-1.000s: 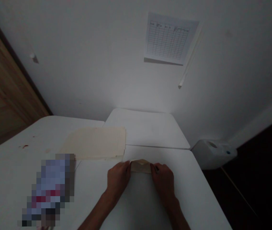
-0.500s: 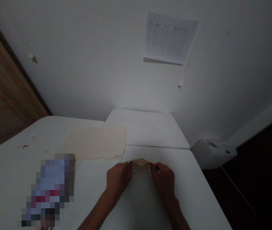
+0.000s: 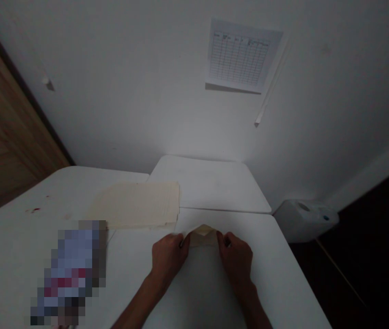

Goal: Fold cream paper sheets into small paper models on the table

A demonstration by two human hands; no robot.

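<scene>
Between my two hands is a small folded beige sheet [image 3: 203, 238]; whether it is paper or cloth I cannot tell. My left hand [image 3: 169, 253] pinches its left end, thumb and fingers closed. At the opposite end, my right hand [image 3: 236, 256] grips it the same way. The sheet's upper edge bows up to a low peak in the middle, with a fold showing below. Both hands are low over the white table [image 3: 208, 288]. Beyond my left hand lie flat beige sheets [image 3: 139, 203] of similar colour, stacked with uneven edges.
On the left of the table is a blurred-out, bluish object [image 3: 73, 256] with red on it. Small red marks [image 3: 36, 209] dot the far left. A white wall with a printed chart [image 3: 244, 57] rises behind. A whitish box-like thing [image 3: 307, 219] stands beyond the right edge.
The sheet's upper edge arches slightly higher, and its opening looks a little wider. My right hand has shifted slightly to the right; my left hand is nearly still.
</scene>
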